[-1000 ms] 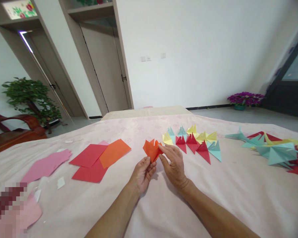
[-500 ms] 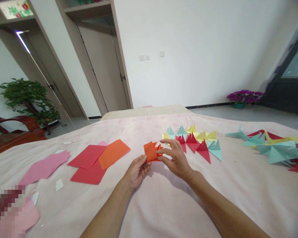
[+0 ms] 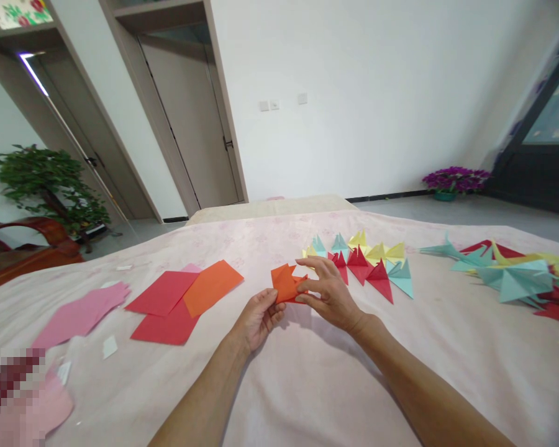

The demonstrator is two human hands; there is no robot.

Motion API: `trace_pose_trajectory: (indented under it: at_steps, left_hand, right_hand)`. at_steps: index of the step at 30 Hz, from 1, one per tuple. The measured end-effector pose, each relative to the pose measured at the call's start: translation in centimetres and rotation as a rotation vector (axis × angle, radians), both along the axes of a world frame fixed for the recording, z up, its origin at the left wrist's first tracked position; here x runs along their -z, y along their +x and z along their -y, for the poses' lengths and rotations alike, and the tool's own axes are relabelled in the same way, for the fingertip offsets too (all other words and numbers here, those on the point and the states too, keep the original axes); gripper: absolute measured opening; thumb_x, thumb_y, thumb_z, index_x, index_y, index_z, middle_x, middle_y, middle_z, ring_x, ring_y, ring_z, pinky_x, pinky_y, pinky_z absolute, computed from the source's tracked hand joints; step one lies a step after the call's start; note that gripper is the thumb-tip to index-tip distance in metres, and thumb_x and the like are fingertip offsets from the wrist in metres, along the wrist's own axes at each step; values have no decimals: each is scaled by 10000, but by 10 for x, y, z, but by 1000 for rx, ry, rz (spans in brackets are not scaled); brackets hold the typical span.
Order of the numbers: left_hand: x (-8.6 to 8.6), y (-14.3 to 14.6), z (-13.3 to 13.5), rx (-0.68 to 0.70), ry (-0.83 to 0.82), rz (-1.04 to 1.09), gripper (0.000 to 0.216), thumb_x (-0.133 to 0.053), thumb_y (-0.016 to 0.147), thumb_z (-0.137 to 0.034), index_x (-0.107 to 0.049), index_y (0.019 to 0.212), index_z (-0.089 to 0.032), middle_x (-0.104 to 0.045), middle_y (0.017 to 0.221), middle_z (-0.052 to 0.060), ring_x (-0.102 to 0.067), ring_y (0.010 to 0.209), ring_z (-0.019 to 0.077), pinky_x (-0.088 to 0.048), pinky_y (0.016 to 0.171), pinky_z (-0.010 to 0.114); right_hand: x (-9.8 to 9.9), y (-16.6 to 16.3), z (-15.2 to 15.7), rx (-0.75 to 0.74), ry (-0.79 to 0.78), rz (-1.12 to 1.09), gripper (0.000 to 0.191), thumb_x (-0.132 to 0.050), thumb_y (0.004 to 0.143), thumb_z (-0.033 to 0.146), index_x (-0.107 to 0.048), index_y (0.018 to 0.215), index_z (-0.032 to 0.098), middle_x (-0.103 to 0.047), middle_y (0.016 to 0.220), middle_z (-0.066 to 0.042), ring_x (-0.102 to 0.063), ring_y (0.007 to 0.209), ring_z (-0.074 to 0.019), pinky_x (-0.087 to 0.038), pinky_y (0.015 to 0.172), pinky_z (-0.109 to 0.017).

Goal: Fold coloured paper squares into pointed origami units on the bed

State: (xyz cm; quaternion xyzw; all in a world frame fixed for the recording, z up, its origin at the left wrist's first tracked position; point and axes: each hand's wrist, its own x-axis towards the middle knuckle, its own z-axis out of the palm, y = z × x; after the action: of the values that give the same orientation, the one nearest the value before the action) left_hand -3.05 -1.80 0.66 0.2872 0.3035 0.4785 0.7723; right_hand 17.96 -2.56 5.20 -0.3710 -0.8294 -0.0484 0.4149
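A partly folded piece of orange paper [image 3: 286,284] is held just above the cloth, between my two hands. My left hand [image 3: 259,315] pinches its lower left corner between thumb and curled fingers. At the paper's right edge, my right hand [image 3: 330,293] grips a folded flap with thumb and fingertips, its index finger raised. The fingers partly hide the flap on that side. Just beyond the right hand stand folded paper cranes in red [image 3: 358,266], yellow [image 3: 375,252] and light blue [image 3: 402,277], set in rows.
Flat red sheets [image 3: 161,293] and orange sheets [image 3: 215,287] lie left of my hands, with pink sheets [image 3: 81,315] farther left. More folded cranes [image 3: 512,279] are heaped at the right. A pale pink cloth [image 3: 279,385] covers the table.
The right-hand fingers have closed in slightly on the paper's right side, and its inner folds there look flatter. The left hand keeps its pinch. The whole view has shifted a little.
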Motion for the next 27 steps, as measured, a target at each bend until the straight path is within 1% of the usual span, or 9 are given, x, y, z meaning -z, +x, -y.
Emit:
trace_pose_trajectory:
  at_steps: [4, 9, 12, 15, 17, 19, 22, 24, 27]
  left_hand:
    - [-1, 3, 2, -15, 15, -14, 212, -770, 793, -229, -612, 895, -131, -686, 749, 23, -678, 615, 95, -577, 589, 171]
    - [-4, 7, 5, -37, 15, -42, 252, -804, 759, -250, -617, 876, -130, -688, 707, 24, -675, 615, 99, -575, 599, 173]
    - [-2, 8, 4, -54, 14, -51, 268, -827, 730, -239, -622, 863, -130, -689, 703, 23, -672, 617, 99, -575, 602, 175]
    - [-1, 9, 4, -55, 28, -72, 284, -842, 710, -254, -628, 844, -123, -693, 709, 32, -662, 607, 96, -568, 601, 174]
    - [-1, 10, 5, -57, 43, -90, 303, -854, 692, -272, -636, 834, -116, -696, 719, 39, -654, 602, 93, -560, 596, 170]
    - [-2, 12, 6, -71, 59, -105, 321, -867, 669, -285, -641, 817, -111, -698, 725, 43, -649, 603, 92, -553, 592, 168]
    - [-3, 14, 8, -100, 75, -118, 330, -878, 650, -295, -644, 797, -113, -707, 748, 51, -660, 632, 105, -554, 608, 180]
    - [-3, 14, 9, -109, 78, -119, 327, -878, 648, -293, -651, 804, -116, -714, 776, 57, -677, 671, 121, -558, 627, 193]
    - [-1, 16, 9, -120, 76, -112, 330, -875, 655, -295, -668, 838, -115, -725, 813, 62, -689, 702, 129, -562, 640, 200]
  right_hand:
    - [5, -1, -3, 19, -19, -48, 95, -663, 868, 275, -730, 800, 270, -584, 1324, -40, -464, 1262, -277, -379, 1054, -512]
    - [11, -6, -6, 38, -76, -125, 205, -566, 930, 283, -689, 773, 237, -611, 1264, -62, -495, 1219, -255, -406, 1022, -491]
    - [12, -7, -9, 51, -129, -171, 202, -586, 917, 295, -688, 753, 235, -638, 1213, -60, -551, 1152, -242, -435, 989, -468]
    - [12, -4, -13, 25, -224, -164, 234, -620, 889, 297, -696, 676, 236, -686, 1100, -46, -624, 1051, -225, -490, 902, -406]
    - [10, -2, -15, 7, -265, -147, 251, -632, 877, 289, -704, 643, 237, -702, 1043, -38, -646, 1011, -218, -502, 857, -374]
    - [9, -1, -15, 32, -259, -142, 224, -654, 864, 291, -720, 655, 245, -700, 1043, -34, -639, 1016, -220, -488, 864, -379]
    - [8, -2, -12, 107, -205, -135, 133, -693, 844, 310, -749, 728, 275, -678, 1040, -26, -603, 996, -215, -448, 883, -402]
    - [7, -5, -9, 154, -173, -142, 76, -715, 830, 311, -761, 772, 294, -661, 972, -22, -579, 930, -204, -433, 849, -388]
    - [8, -12, -4, 225, -117, -174, 45, -739, 814, 302, -766, 777, 302, -632, 847, -15, -544, 829, -194, -411, 768, -354]
